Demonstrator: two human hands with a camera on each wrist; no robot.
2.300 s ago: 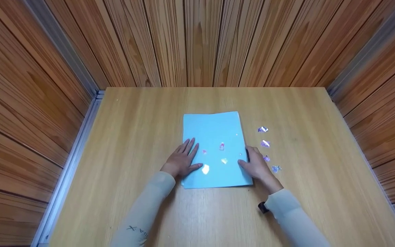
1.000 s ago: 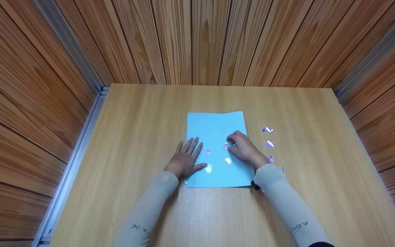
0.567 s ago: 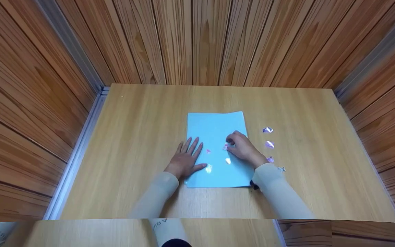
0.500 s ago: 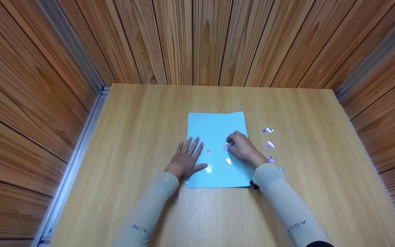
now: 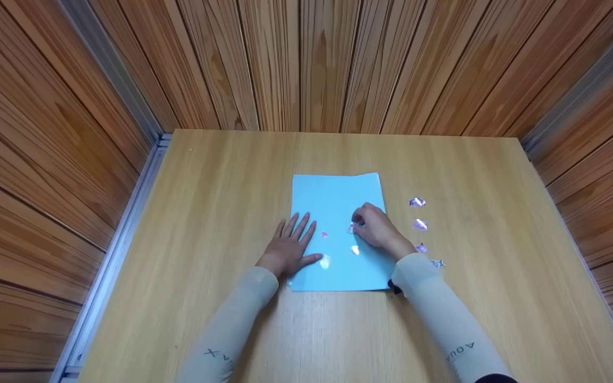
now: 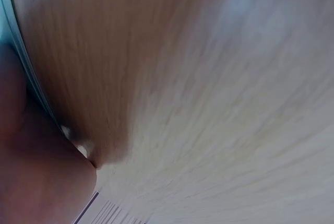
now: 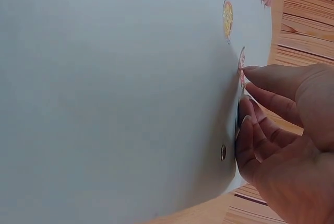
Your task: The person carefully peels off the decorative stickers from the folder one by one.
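I steady the blue sheet (image 5: 333, 202) with my flat left hand (image 5: 288, 247) while my right hand (image 5: 378, 231) pinches a sticker (image 5: 350, 228), which next needs pressing smooth.

A light wooden bench (image 5: 221, 202) with a fine, straight grain fills the lower part of the head view. It sits in a narrow alcove, closed in on three sides by walls of reddish-brown wooden planks. The back wall (image 5: 333, 58) has planks running upright; the left wall (image 5: 35, 159) and right wall (image 5: 604, 149) have planks slanting away toward the back corners. A pale grey metal strip (image 5: 120, 239) runs along the left edge of the bench where it meets the wall. Soft, even light falls from above, leaving a faint sheen on the wood.
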